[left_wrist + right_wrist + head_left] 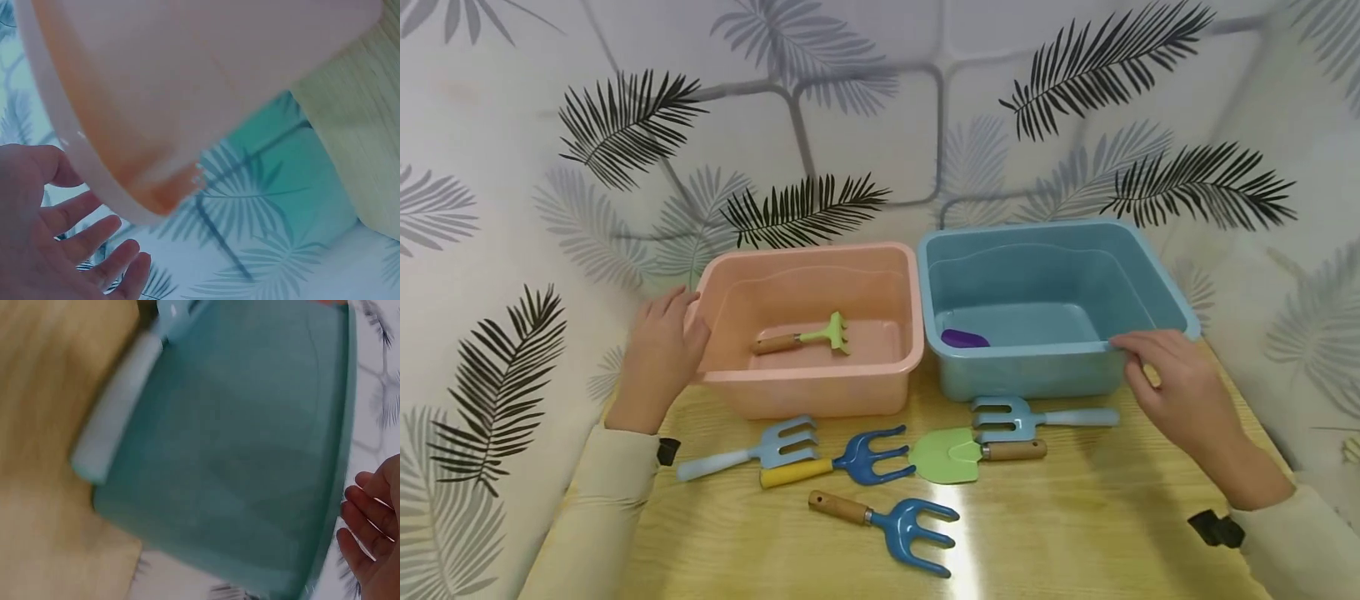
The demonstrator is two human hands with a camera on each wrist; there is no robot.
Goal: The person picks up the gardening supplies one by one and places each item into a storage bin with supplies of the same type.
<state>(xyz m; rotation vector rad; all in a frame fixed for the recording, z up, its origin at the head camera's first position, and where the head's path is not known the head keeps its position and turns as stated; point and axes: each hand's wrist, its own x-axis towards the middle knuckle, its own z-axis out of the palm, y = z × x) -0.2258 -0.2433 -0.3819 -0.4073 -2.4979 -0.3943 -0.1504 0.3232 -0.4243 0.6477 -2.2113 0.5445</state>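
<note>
My left hand (660, 354) is at the left side of a pink plastic basin (820, 392). In the left wrist view its fingers spread loosely, thumb and index tips right at the basin's rim (94, 169). The right hand (1180, 392) reaches the front right corner of a blue basin (1030, 371), fingertips at the rim and fingers relaxed. Inside the pink basin lies a small green rake (823, 335) with a wooden handle. A purple piece (964, 338) lies in the blue basin, partly hidden by the front wall.
In front of the basins lie a light blue fork (782, 446), a yellow-handled blue fork (861, 458), a green trowel (947, 456) and another light blue fork (1018, 418). A wooden-handled blue fork (906, 529) lies closer on the wooden table (1075, 533). Leaf-patterned sheeting (925, 125) stands behind.
</note>
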